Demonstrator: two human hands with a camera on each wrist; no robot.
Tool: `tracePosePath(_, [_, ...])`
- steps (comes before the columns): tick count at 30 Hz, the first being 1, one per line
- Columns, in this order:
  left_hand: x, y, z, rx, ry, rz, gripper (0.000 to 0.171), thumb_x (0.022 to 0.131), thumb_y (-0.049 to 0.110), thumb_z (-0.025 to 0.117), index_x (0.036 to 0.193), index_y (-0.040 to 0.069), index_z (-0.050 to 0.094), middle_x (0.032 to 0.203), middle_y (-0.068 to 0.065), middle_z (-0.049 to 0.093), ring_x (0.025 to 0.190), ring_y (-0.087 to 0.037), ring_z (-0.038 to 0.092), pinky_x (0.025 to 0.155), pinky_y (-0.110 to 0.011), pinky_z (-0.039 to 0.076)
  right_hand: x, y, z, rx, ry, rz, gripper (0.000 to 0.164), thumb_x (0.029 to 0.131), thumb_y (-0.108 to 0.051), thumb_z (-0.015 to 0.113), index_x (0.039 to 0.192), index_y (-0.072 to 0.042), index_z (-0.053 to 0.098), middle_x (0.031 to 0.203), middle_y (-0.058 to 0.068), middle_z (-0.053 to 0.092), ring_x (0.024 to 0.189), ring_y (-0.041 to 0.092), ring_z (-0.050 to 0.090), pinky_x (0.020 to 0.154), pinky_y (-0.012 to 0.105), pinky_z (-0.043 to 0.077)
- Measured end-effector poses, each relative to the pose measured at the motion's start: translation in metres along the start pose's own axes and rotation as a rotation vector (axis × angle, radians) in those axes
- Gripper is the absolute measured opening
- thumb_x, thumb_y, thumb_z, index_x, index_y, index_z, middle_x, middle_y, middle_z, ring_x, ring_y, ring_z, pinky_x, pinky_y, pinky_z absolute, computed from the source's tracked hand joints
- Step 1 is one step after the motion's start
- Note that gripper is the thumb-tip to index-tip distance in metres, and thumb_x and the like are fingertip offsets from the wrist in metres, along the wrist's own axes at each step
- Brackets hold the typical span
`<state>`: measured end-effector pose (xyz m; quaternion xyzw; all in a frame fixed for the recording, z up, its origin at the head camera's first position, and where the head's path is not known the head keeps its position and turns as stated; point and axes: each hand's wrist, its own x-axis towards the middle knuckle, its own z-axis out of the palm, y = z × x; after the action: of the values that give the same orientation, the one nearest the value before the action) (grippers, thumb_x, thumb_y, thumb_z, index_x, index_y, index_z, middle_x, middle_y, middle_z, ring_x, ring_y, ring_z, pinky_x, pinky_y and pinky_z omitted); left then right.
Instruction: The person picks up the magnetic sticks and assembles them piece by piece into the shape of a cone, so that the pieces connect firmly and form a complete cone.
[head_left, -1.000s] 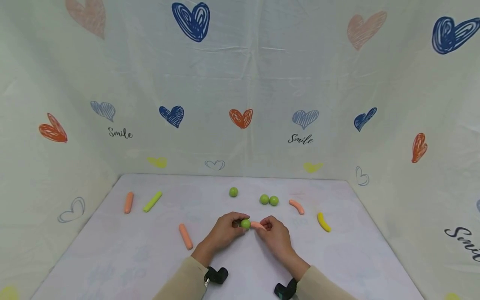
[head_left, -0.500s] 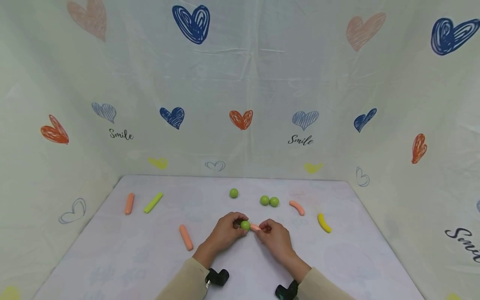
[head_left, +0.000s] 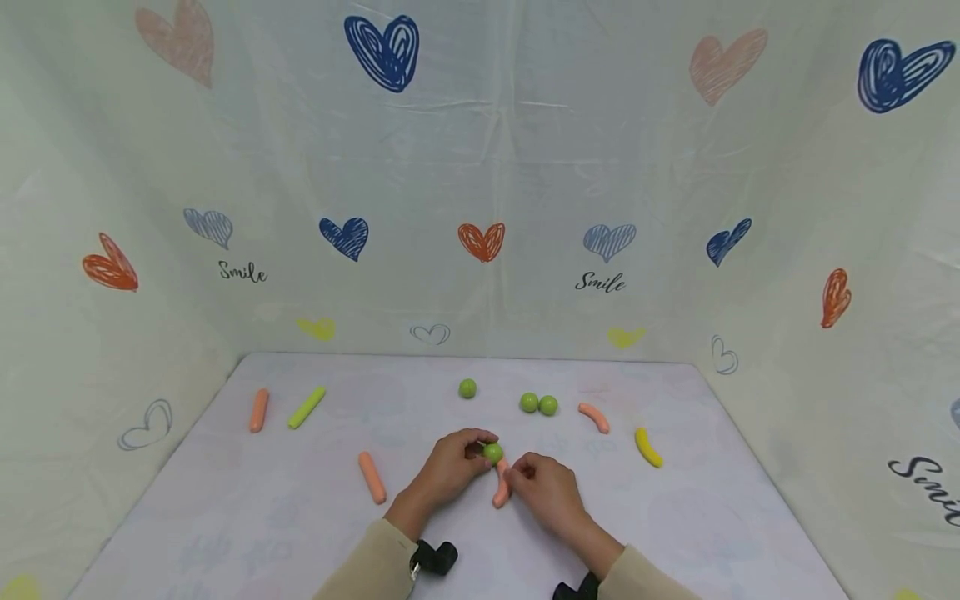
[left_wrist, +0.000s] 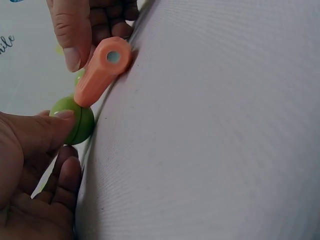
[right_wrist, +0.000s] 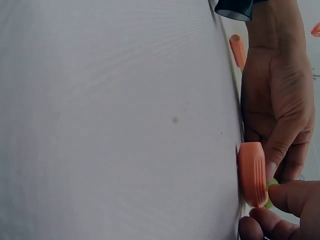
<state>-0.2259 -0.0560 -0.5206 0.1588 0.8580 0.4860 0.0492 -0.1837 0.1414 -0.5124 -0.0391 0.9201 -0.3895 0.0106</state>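
Observation:
Near the middle of the table in the head view, my left hand (head_left: pixel 448 463) pinches a green ball (head_left: pixel 492 453) between thumb and fingers. A curved salmon-pink stick (head_left: pixel 500 487) meets the ball at one end and points toward me. Its free end shows a round grey disc (left_wrist: pixel 113 57) in the left wrist view. My right hand (head_left: pixel 549 492) is at the stick's right side, fingertips right beside it. The right wrist view shows that thumb (right_wrist: pixel 290 196) apart from its fingers, with the ball (right_wrist: pixel 271 194) partly hidden behind the stick.
Beyond the hands lie a single green ball (head_left: pixel 468 388), a pair of green balls (head_left: pixel 538 404), a short curved pink stick (head_left: pixel 594 417) and a yellow curved stick (head_left: pixel 648 447). On the left are two straight orange sticks (head_left: pixel 258 410) and a lime stick (head_left: pixel 307 407).
The curved pink stick has swung from pointing right to pointing toward me at the ball. My right hand has shifted slightly nearer to me and loosened from it; the left keeps the ball.

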Motion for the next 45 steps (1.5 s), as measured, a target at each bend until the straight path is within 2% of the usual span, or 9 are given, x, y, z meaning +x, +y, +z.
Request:
tracePosePath(4, [-0.001, 0.000, 0.000, 0.001, -0.015, 0.017, 0.029, 0.094, 0.004, 0.075, 0.121, 0.016, 0.076, 0.112, -0.002, 0.073, 0.096, -0.012, 0.063, 0.081, -0.027, 0.052, -0.002, -0.003, 0.002, 0.005, -0.001, -0.022, 0.021, 0.099, -0.034, 0.071, 0.087, -0.017, 0.075, 0.077, -0.008, 0.068, 0.068, 0.010, 0.055, 0.062, 0.028, 0.043])
tracePosePath(11, [-0.003, 0.001, 0.000, 0.007, -0.039, 0.069, 0.032, 0.093, 0.001, 0.075, 0.121, 0.016, 0.078, 0.116, -0.001, 0.069, 0.101, -0.014, 0.063, 0.084, -0.025, 0.051, -0.005, -0.006, 0.004, 0.007, -0.008, -0.060, 0.020, 0.098, -0.033, 0.073, 0.084, -0.018, 0.074, 0.070, -0.011, 0.063, 0.064, 0.006, 0.051, 0.063, 0.028, 0.040])
tracePosePath(17, [-0.004, 0.003, -0.001, -0.015, -0.066, 0.017, 0.032, 0.094, 0.004, 0.075, 0.122, 0.019, 0.078, 0.124, -0.001, 0.073, 0.106, -0.016, 0.065, 0.089, -0.030, 0.053, -0.006, -0.009, 0.005, -0.017, 0.004, -0.102, 0.022, 0.096, -0.034, 0.075, 0.080, -0.019, 0.072, 0.064, -0.013, 0.060, 0.061, 0.003, 0.050, 0.072, 0.036, 0.041])
tracePosePath(24, [-0.006, 0.005, -0.002, -0.006, -0.086, -0.016, 0.032, 0.096, 0.005, 0.072, 0.124, 0.017, 0.076, 0.118, 0.001, 0.075, 0.105, -0.015, 0.066, 0.087, -0.029, 0.053, -0.006, -0.009, 0.006, -0.046, 0.008, -0.104, 0.014, 0.092, -0.029, 0.077, 0.082, -0.020, 0.074, 0.065, -0.015, 0.063, 0.063, 0.002, 0.050, 0.077, 0.042, 0.044])
tracePosePath(32, [-0.014, 0.003, -0.003, 0.000, -0.033, -0.028, 0.028, 0.094, 0.014, 0.076, 0.122, 0.014, 0.073, 0.124, -0.005, 0.073, 0.117, -0.025, 0.068, 0.098, -0.045, 0.055, -0.006, -0.008, 0.006, -0.021, -0.001, -0.105, 0.012, 0.092, -0.028, 0.078, 0.084, -0.019, 0.076, 0.070, -0.014, 0.067, 0.066, 0.002, 0.053, 0.070, 0.033, 0.043])
tracePosePath(36, [-0.019, 0.002, -0.005, 0.016, -0.025, -0.013, 0.023, 0.094, 0.021, 0.078, 0.114, 0.013, 0.071, 0.117, -0.004, 0.070, 0.113, -0.024, 0.066, 0.097, -0.043, 0.054, -0.006, -0.005, 0.005, 0.002, -0.011, -0.098, 0.013, 0.094, -0.030, 0.077, 0.084, -0.020, 0.077, 0.071, -0.014, 0.067, 0.065, 0.003, 0.053, 0.064, 0.026, 0.042])
tracePosePath(41, [-0.025, 0.002, -0.008, 0.064, -0.048, 0.006, 0.029, 0.090, 0.035, 0.084, 0.105, 0.015, 0.070, 0.106, 0.002, 0.065, 0.102, -0.016, 0.058, 0.091, -0.037, 0.049, -0.005, 0.000, 0.003, 0.049, -0.037, -0.091, 0.014, 0.095, -0.030, 0.077, 0.089, -0.018, 0.078, 0.074, -0.012, 0.068, 0.067, 0.004, 0.054, 0.061, 0.023, 0.044])
tracePosePath(45, [-0.026, 0.002, -0.007, 0.105, -0.079, 0.007, 0.032, 0.086, 0.036, 0.088, 0.103, 0.018, 0.068, 0.102, 0.006, 0.063, 0.098, -0.013, 0.053, 0.088, -0.034, 0.047, -0.003, 0.005, 0.000, 0.075, -0.049, -0.083, 0.013, 0.096, -0.028, 0.076, 0.091, -0.016, 0.079, 0.075, -0.010, 0.068, 0.067, 0.006, 0.054, 0.061, 0.023, 0.044])
